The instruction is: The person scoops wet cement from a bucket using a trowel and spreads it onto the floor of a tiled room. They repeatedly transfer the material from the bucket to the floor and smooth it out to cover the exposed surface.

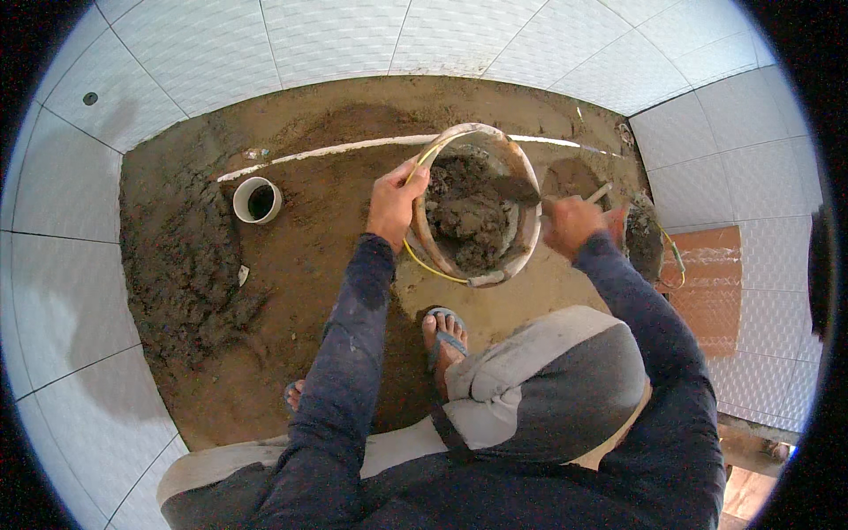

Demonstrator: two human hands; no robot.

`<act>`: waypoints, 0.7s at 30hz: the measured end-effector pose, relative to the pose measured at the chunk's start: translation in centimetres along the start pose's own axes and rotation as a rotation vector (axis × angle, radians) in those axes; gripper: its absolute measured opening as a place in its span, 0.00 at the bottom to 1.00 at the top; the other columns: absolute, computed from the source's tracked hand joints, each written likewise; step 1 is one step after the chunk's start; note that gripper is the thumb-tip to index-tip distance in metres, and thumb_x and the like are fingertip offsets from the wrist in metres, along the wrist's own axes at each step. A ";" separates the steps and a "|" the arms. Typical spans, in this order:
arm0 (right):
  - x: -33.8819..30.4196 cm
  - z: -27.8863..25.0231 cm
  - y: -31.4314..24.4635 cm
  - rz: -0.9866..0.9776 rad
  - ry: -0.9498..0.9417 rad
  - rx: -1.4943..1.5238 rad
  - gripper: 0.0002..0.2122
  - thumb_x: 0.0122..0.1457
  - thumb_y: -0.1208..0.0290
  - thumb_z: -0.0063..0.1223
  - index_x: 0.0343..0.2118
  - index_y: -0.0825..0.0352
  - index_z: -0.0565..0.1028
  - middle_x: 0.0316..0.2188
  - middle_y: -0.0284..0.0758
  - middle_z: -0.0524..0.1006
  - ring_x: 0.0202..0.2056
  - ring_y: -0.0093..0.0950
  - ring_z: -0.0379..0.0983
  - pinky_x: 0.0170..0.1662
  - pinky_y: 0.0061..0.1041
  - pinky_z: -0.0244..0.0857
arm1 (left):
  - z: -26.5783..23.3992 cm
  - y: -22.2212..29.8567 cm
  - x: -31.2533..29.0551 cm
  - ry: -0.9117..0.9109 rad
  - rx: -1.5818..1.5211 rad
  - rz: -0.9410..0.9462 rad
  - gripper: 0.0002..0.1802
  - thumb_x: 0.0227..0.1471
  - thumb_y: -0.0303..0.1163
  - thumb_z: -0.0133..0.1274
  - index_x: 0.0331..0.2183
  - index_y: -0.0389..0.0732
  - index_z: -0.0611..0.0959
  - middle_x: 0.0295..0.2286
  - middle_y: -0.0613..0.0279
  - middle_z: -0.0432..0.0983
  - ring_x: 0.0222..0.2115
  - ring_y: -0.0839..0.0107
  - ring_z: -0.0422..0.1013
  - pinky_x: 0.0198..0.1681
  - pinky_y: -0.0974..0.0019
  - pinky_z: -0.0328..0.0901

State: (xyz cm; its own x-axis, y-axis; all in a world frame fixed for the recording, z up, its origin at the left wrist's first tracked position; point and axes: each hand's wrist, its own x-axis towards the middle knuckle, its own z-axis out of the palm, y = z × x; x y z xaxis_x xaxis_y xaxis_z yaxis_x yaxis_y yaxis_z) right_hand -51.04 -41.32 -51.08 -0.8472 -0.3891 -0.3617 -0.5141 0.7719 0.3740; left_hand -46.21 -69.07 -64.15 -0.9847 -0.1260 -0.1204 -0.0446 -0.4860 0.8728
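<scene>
A sandalled foot point(446, 343) rests on the floor point(327, 230) before the bent knee point(583, 362); ahead of it is the bucket point(531, 237), between the two hands, with wet mortar point(473, 216) inside and a yellow handle point(431, 268) along its left side; the left hand point(396, 203) grips the left rim; the right hand point(572, 223), a little blurred, has its fingers curled around the trowel's grip, the trowel point(514, 189) blade just over the mortar at the bucket's right rim; off to the left lies a mortar heap point(181, 274), with a white pipe point(276, 203) beside it; farther, a white strip point(353, 148) crosses the floor, before the tiled wall point(344, 40)
</scene>
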 end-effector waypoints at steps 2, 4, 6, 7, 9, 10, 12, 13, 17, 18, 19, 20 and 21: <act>0.6 3.9 -0.8 -0.026 -0.063 0.192 0.13 0.46 0.63 0.57 0.31 0.65 0.78 0.25 0.48 0.78 0.31 0.47 0.78 0.38 0.46 0.72 | 1.0 -0.1 0.1 -0.013 0.077 -0.019 0.19 0.59 0.34 0.52 0.49 0.33 0.79 0.34 0.73 0.73 0.35 0.82 0.65 0.42 0.75 0.62; 0.5 5.8 -3.5 -0.047 -0.027 0.307 0.12 0.47 0.63 0.56 0.31 0.66 0.78 0.25 0.48 0.78 0.31 0.49 0.77 0.38 0.46 0.72 | 1.6 0.3 -0.3 0.000 0.063 0.003 0.20 0.60 0.34 0.51 0.51 0.34 0.78 0.35 0.73 0.74 0.36 0.82 0.66 0.43 0.75 0.62; 0.3 6.0 -4.0 -0.043 -0.017 0.472 0.13 0.47 0.63 0.56 0.32 0.67 0.78 0.24 0.49 0.78 0.31 0.50 0.77 0.38 0.46 0.72 | 1.5 0.8 -0.5 -0.026 0.075 0.026 0.21 0.60 0.34 0.50 0.52 0.34 0.76 0.37 0.73 0.74 0.38 0.81 0.65 0.46 0.76 0.61; 0.1 6.0 -4.3 -0.036 -0.014 0.553 0.13 0.48 0.63 0.55 0.32 0.68 0.79 0.24 0.50 0.78 0.30 0.51 0.76 0.38 0.46 0.72 | 1.4 0.7 -0.4 -0.020 0.039 0.008 0.22 0.60 0.35 0.50 0.52 0.34 0.76 0.38 0.72 0.74 0.39 0.81 0.66 0.46 0.76 0.61; -0.2 6.6 -4.8 -0.070 -0.003 0.585 0.14 0.48 0.63 0.55 0.33 0.69 0.78 0.24 0.51 0.77 0.30 0.51 0.76 0.38 0.46 0.71 | 0.8 0.7 -0.4 0.001 0.082 0.003 0.22 0.60 0.35 0.51 0.53 0.34 0.76 0.38 0.72 0.74 0.39 0.81 0.66 0.46 0.76 0.61; -0.3 6.7 -4.7 -0.079 0.007 0.599 0.14 0.48 0.63 0.55 0.33 0.70 0.78 0.24 0.51 0.77 0.30 0.51 0.76 0.38 0.47 0.71 | 0.9 0.9 -0.3 0.003 0.102 0.004 0.22 0.60 0.35 0.51 0.53 0.34 0.76 0.38 0.72 0.74 0.39 0.82 0.66 0.46 0.76 0.61; -0.2 7.0 -4.5 -0.095 0.009 0.678 0.14 0.49 0.63 0.55 0.32 0.70 0.78 0.24 0.52 0.77 0.30 0.52 0.76 0.38 0.47 0.70 | 1.2 1.1 -0.3 0.036 0.117 -0.006 0.22 0.60 0.35 0.51 0.52 0.34 0.77 0.38 0.72 0.75 0.39 0.82 0.66 0.46 0.75 0.61; 0.0 6.9 -4.4 -0.107 0.012 0.716 0.14 0.49 0.63 0.55 0.31 0.71 0.78 0.23 0.52 0.77 0.30 0.52 0.76 0.38 0.48 0.70 | 1.3 1.2 -0.3 0.056 0.125 -0.008 0.22 0.60 0.36 0.51 0.52 0.34 0.77 0.38 0.72 0.75 0.39 0.82 0.66 0.46 0.75 0.61; -0.1 6.1 -4.4 -0.138 -0.009 0.808 0.13 0.49 0.64 0.54 0.30 0.72 0.78 0.20 0.49 0.77 0.26 0.48 0.76 0.35 0.45 0.70 | 1.7 0.7 0.1 0.084 0.117 -0.011 0.21 0.60 0.36 0.51 0.51 0.34 0.78 0.39 0.71 0.75 0.39 0.80 0.67 0.47 0.75 0.61; -0.3 5.9 -4.7 -0.147 0.008 0.861 0.13 0.49 0.64 0.54 0.29 0.72 0.78 0.18 0.46 0.76 0.24 0.45 0.76 0.33 0.42 0.70 | 1.8 0.5 0.2 0.093 0.118 -0.024 0.21 0.60 0.36 0.51 0.51 0.34 0.78 0.39 0.71 0.75 0.40 0.79 0.67 0.47 0.74 0.61; -0.4 5.3 -4.9 -0.157 0.028 0.914 0.13 0.49 0.64 0.54 0.29 0.72 0.78 0.17 0.44 0.76 0.22 0.42 0.76 0.31 0.40 0.70 | 1.8 0.4 0.3 0.104 0.121 -0.034 0.21 0.60 0.36 0.51 0.51 0.34 0.78 0.40 0.70 0.75 0.40 0.79 0.67 0.48 0.74 0.61; -0.4 4.6 -4.9 -0.092 -0.096 0.983 0.13 0.49 0.65 0.54 0.28 0.71 0.78 0.16 0.41 0.75 0.20 0.38 0.75 0.28 0.38 0.69 | 1.6 0.3 0.5 0.111 0.101 -0.043 0.21 0.59 0.36 0.51 0.51 0.34 0.78 0.39 0.70 0.75 0.40 0.78 0.68 0.47 0.74 0.61; -0.5 3.8 -4.7 -0.025 -0.220 1.049 0.12 0.49 0.65 0.54 0.28 0.71 0.78 0.14 0.39 0.74 0.18 0.34 0.74 0.26 0.35 0.69 | 1.4 0.2 0.6 0.119 0.082 -0.051 0.21 0.59 0.35 0.51 0.50 0.34 0.78 0.39 0.70 0.75 0.40 0.78 0.68 0.47 0.74 0.61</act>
State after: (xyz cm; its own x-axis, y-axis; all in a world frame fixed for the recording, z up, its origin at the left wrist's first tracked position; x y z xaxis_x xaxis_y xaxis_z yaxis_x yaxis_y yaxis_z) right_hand -47.71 -42.92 -55.90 -0.7415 -0.3926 -0.5441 -0.0704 0.8520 -0.5188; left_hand -47.01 -68.02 -63.38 -0.9541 -0.2068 -0.2164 -0.1124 -0.4227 0.8993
